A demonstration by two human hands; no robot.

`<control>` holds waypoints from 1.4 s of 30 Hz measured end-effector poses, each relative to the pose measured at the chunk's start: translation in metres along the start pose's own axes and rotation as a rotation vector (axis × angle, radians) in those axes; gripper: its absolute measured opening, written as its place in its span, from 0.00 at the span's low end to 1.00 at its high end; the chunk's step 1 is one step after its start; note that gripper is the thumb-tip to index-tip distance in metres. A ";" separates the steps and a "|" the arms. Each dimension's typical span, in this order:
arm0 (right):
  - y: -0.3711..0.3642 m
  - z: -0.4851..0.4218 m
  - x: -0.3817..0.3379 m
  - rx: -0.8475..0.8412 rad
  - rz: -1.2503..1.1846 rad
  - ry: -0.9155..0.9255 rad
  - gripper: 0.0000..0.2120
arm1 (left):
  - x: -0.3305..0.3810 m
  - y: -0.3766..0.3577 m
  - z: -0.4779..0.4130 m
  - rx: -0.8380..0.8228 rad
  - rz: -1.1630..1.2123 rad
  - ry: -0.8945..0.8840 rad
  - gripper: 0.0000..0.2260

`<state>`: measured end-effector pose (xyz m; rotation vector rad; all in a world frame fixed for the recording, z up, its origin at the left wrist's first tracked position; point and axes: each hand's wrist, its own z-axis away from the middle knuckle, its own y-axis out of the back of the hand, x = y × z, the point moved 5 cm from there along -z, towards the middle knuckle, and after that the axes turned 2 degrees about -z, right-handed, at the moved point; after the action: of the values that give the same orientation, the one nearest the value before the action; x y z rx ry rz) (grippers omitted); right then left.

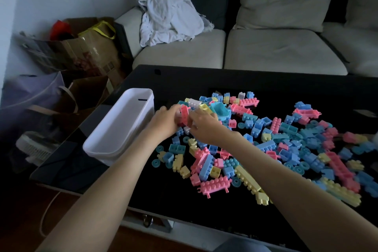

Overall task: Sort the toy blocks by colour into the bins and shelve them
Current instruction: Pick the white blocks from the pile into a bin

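On my feed the white bin (122, 127) stands open-topped at the left end of the black table (184, 80). Just right of it my left hand (163, 124) curls its fingers round a pink block (184, 115) at the pile's near-left edge. My right hand (205, 128) meets that block from the other side, fingers bent and hidden, so I cannot tell whether it grips. Pink, blue, yellow and teal toy blocks (286, 143) lie scattered rightward across the table.
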<state>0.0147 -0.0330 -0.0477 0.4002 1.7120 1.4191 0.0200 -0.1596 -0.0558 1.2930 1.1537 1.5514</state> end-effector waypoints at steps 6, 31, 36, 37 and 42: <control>-0.007 -0.005 0.000 -0.095 0.158 0.017 0.16 | -0.014 0.003 0.001 0.111 0.104 -0.013 0.07; -0.002 0.004 0.001 -0.058 0.271 0.034 0.21 | -0.006 0.011 0.050 0.138 1.449 0.482 0.13; -0.004 0.009 0.002 -0.099 0.347 0.075 0.13 | -0.002 0.006 0.060 -0.038 1.774 0.639 0.09; -0.005 0.010 0.001 -0.086 0.372 0.082 0.13 | -0.003 0.004 0.060 -0.058 1.764 0.632 0.09; -0.005 0.010 0.004 0.062 0.226 0.052 0.10 | -0.007 0.005 0.065 -0.118 1.809 0.545 0.09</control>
<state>0.0211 -0.0251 -0.0534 0.6114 1.8006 1.5509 0.0851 -0.1578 -0.0489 1.9604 -0.2733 3.2447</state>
